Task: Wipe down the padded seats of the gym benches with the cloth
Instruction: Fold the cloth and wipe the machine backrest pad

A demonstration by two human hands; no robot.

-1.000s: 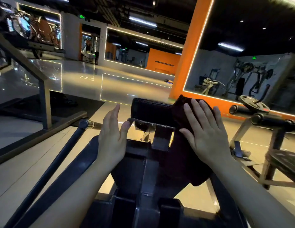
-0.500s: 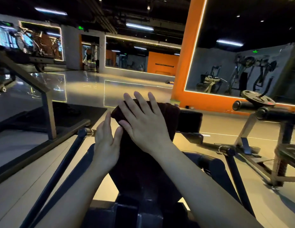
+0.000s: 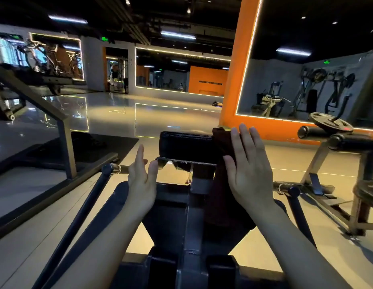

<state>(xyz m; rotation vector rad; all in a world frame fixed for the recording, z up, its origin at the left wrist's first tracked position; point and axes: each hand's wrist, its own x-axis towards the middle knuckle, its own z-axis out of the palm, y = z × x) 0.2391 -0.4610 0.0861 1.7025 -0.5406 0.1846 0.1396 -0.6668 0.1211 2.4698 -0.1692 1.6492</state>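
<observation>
Cloth [image 3: 221, 142] and right hand [image 3: 247, 163] now sit at the right end of the black pad [image 3: 185, 146], whereas half a second ago they covered its left half, close beside the left hand; a second ago they were on the right, much as now. So the right hand has made a full pass leftward and back, which I judge to mean this pad has been swept across at least once and the wiping of it is well under way, perhaps near done. The right hand lies flat with its fingers straight and spread, pressing the dark cloth onto the pad's upper right edge, while the rest of the cloth hangs down under the wrist in front of the machine frame [image 3: 192, 215]. The left hand [image 3: 143, 174] is relaxed with straight fingers, holds nothing, and hovers just beside the pad's lower left corner; whether it touches that corner I cannot tell. By count: two hands, one cloth, and one pad being worked on. Only one further machine [image 3: 335, 142] stands close, to the right, carrying one weight plate [image 3: 330, 123] and two dark roller pads. More equipment shows in the wall mirror [image 3: 306, 86], too dim to count. Other benches likely remain to be wiped.
</observation>
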